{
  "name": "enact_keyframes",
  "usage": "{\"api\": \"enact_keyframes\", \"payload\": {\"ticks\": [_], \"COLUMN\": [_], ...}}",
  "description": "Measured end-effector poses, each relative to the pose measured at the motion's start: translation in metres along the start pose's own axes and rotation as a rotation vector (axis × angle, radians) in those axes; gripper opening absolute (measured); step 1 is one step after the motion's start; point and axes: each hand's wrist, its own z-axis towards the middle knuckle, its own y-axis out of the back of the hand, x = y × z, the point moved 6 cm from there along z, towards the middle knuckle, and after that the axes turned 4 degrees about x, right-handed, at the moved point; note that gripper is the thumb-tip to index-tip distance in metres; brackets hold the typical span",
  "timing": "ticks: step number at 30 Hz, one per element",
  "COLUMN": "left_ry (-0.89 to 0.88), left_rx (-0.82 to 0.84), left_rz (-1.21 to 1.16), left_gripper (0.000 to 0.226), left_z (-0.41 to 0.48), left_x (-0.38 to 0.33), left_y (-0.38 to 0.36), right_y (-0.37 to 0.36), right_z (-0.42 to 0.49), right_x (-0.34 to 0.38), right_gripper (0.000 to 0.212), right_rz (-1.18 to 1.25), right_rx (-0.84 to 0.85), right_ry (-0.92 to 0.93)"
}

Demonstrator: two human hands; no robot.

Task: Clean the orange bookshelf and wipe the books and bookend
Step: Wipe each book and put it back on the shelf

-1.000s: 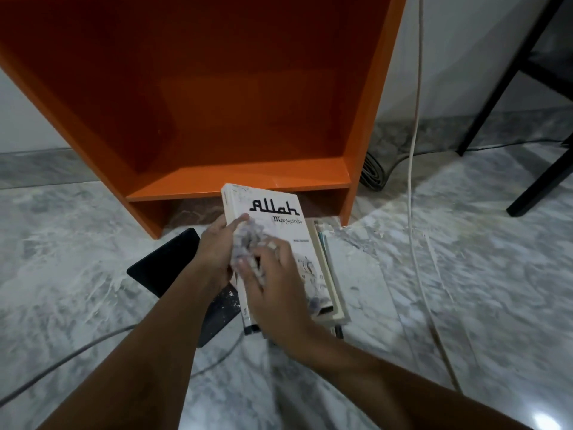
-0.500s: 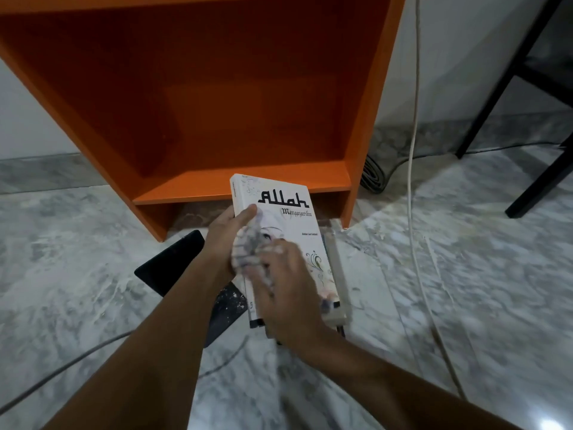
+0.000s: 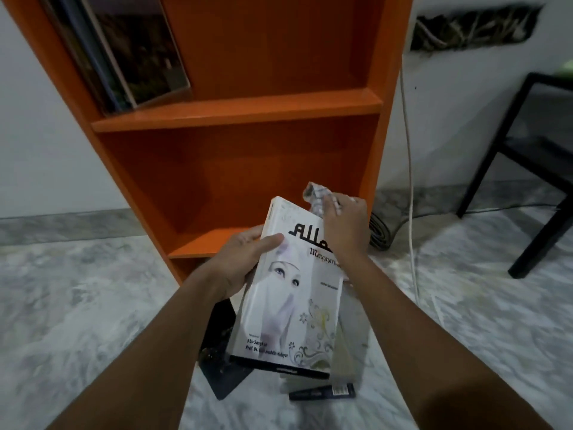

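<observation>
We now hold the white book (image 3: pixel 288 293) raised off the floor stack (image 3: pixel 352 333), before the orange bookshelf (image 3: pixel 235 113). Left hand (image 3: pixel 245 259) grips its left edge, thumb on cover; right hand (image 3: pixel 341 225) clutches the cloth (image 3: pixel 316 195) at the top right corner.

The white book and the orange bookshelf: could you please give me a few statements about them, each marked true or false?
1. The left hand grips the white book by its left edge. True.
2. The right hand is empty. False: it holds a crumpled cloth at the book's top right corner.
3. Dark books lean in the upper compartment of the orange bookshelf. True.
4. The white book stands on the lowest shelf. False: it is held in front of the bookshelf, above the floor.
5. The black bookend stands on a shelf. False: it sits on the floor below the held book.
</observation>
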Motion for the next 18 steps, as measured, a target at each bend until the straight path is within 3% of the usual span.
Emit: {"api": "enact_keyframes", "payload": {"ticks": [3,8,13,18], "left_ry": [-0.029,-0.166,-0.294,-0.373], "left_rx": [-0.051,-0.15,-0.237,-0.34], "left_rz": [0.047,0.032,-0.037,-0.058], "left_gripper": [0.026,0.028,0.037,0.03], "left_z": [-0.018,-0.054,-0.091,-0.119], "left_x": [-0.032,-0.096,-0.16,-0.211], "left_y": [0.016,0.053,0.087,0.12], "right_y": [0.011,0.013,0.024,0.044], "right_z": [0.001,-0.011,-0.03,-0.025], "right_x": [-0.014,-0.001,0.08,0.174], "right_gripper": [0.042,0.036,0.037,0.031], "right_rz": [0.05,0.218,0.533,0.712], "right_rx": [-0.023,-0.018,0.062,0.099], "right_ry": [-0.171,-0.181,-0.074,0.156]}}
